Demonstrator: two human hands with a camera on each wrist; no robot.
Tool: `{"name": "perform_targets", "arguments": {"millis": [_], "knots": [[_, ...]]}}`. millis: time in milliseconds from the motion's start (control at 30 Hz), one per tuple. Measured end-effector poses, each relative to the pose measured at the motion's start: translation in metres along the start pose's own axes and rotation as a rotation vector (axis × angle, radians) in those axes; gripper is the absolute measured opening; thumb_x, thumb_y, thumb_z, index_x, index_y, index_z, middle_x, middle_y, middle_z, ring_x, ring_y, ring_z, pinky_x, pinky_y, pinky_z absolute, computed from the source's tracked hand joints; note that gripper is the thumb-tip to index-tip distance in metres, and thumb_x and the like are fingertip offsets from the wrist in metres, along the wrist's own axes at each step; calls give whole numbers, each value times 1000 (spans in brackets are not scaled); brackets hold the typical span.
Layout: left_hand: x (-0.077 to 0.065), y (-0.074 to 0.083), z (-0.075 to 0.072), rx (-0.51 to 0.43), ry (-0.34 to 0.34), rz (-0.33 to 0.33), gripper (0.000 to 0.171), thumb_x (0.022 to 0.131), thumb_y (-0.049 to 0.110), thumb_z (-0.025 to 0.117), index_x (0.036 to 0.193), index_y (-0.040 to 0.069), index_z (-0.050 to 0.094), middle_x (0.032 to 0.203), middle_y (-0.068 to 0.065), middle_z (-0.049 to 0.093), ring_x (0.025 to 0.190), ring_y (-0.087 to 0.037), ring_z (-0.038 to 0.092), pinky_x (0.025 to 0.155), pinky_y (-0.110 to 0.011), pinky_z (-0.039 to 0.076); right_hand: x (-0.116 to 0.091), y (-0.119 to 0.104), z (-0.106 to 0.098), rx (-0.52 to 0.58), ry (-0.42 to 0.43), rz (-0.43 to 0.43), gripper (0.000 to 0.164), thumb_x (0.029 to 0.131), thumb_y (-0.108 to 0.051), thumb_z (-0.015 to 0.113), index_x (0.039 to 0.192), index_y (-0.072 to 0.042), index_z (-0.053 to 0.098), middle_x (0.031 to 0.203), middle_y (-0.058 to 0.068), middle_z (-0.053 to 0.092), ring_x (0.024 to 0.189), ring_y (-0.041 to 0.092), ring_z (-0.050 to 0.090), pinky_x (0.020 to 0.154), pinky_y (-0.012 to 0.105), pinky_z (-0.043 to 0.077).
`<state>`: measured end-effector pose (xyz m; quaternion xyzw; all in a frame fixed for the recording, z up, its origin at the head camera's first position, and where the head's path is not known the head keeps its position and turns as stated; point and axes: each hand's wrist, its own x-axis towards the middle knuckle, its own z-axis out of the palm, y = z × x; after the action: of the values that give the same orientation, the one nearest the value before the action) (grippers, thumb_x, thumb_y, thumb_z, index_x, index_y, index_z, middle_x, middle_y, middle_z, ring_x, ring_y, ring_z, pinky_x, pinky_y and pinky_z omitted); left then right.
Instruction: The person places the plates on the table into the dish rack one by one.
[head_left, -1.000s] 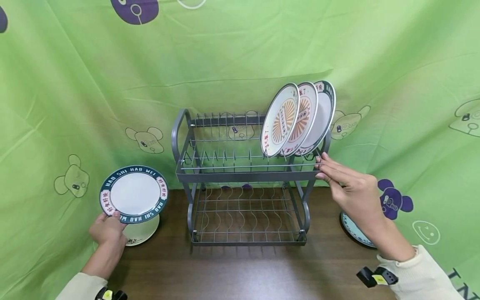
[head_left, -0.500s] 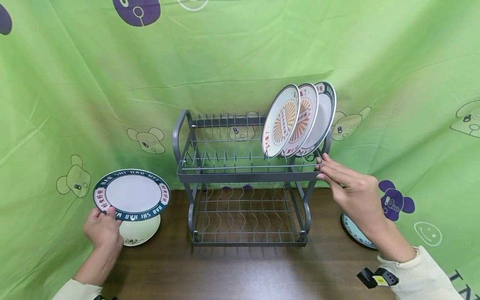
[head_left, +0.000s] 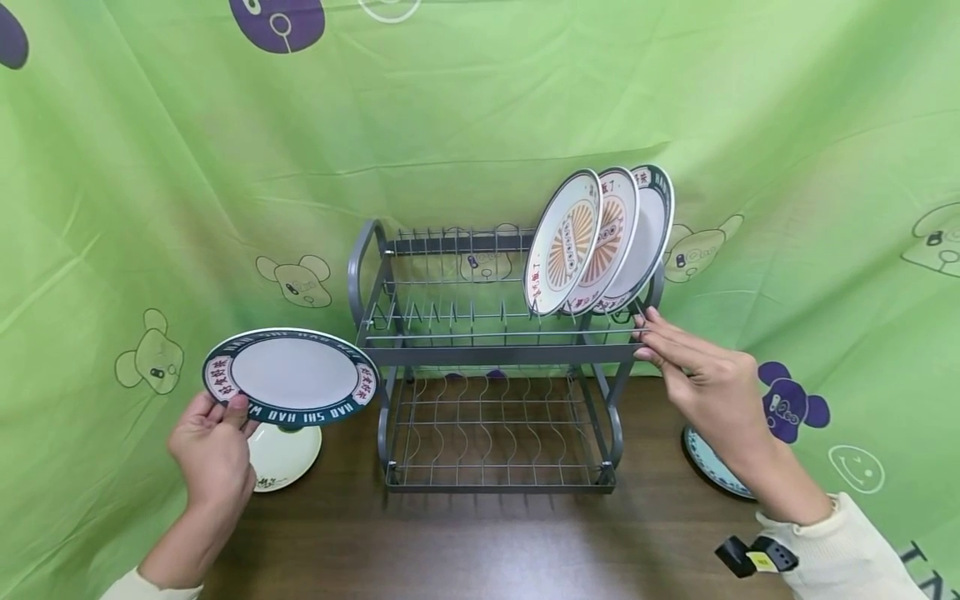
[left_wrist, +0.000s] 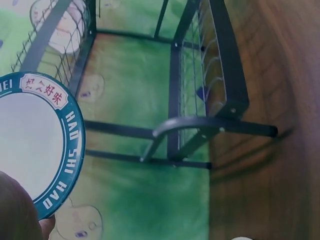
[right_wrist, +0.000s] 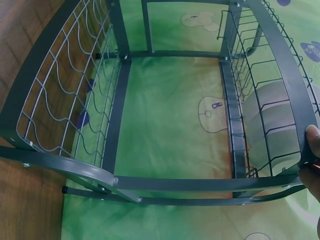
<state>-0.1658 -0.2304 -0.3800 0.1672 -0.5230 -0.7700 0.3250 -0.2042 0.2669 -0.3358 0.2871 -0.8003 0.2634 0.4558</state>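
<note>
My left hand [head_left: 213,454] pinches the near-left rim of a white plate [head_left: 294,371] with a dark teal lettered border, thumb on top. This plate is held nearly flat in the air, left of a grey two-tier dish rack [head_left: 495,357]. In the left wrist view the same plate [left_wrist: 75,150] shows beside the rack. With its fingers and thumb, my right hand [head_left: 705,375] grips the front right corner of the rack's upper tier. Three plates lean upright at the right of that tier: a sunburst plate [head_left: 564,242], another sunburst plate [head_left: 618,225] and a teal-rimmed plate [head_left: 651,242].
A cream plate [head_left: 285,458] lies on the brown table [head_left: 495,542], partly under the held plate. Behind my right forearm a light blue plate [head_left: 712,467] is partly hidden. Green printed cloth [head_left: 465,108] hangs behind and at both sides.
My left hand first shifted slightly left, then right, bringing the plate closer to the rack and tilting it flatter. My right hand keeps its grip on the rack corner.
</note>
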Motion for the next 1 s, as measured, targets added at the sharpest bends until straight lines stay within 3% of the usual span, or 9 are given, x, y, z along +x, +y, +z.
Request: {"name": "perform_targets", "arguments": {"millis": [267,633,1000], "knots": [[-15,12,12,19,-58,18,26,93,-12,63,98,10,76,85,4,79,76,-5,76,68,-21,62,0,0,0,2,-1,-9,36,69,11,85,103,2,79,113,18,75,122,-1,63,99,7,47],[-32,23,28,15,-157,-29,30,93,-14,63,101,12,76,88,1,80,80,-9,78,68,-23,63,-1,1,0,9,0,-8,36,69,12,85,103,3,79,113,18,75,122,-1,64,98,7,48],[-45,27,47,139,-228,-58,34,93,-12,65,96,19,76,84,7,79,76,-4,76,66,-20,63,1,2,-3,11,-24,-20,37,70,11,85,106,1,79,114,19,75,123,-1,63,97,6,47]]}}
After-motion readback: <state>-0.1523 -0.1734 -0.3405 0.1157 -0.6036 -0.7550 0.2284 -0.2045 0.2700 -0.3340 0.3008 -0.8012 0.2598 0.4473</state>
